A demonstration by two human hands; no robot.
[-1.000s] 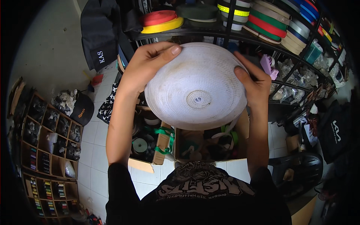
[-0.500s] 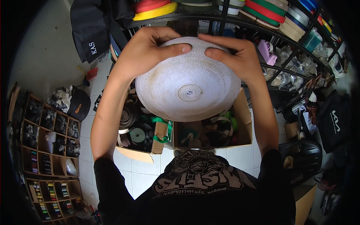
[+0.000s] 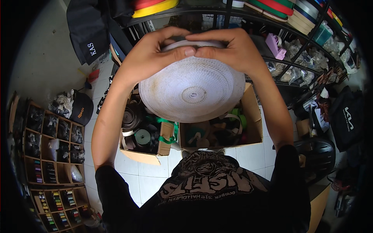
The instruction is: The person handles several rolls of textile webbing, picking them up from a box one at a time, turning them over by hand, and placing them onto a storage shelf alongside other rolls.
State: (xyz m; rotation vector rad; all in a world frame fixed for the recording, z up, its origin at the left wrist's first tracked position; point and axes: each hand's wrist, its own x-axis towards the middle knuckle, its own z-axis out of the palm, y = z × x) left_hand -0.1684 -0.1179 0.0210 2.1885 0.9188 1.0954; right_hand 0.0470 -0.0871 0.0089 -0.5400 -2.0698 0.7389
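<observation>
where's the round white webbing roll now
The webbing roll is upper centre in the head view, held by left hand and right hand above brown cardboard boxes.

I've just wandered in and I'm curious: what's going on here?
A person is holding a large white coil of flat strap with two bare hands. The left hand and right hand grip its far edge, close together. The coil is held up and hides part of an open cardboard box. Another box to the left holds more rolls, including a dark one and a pale green one.
</observation>
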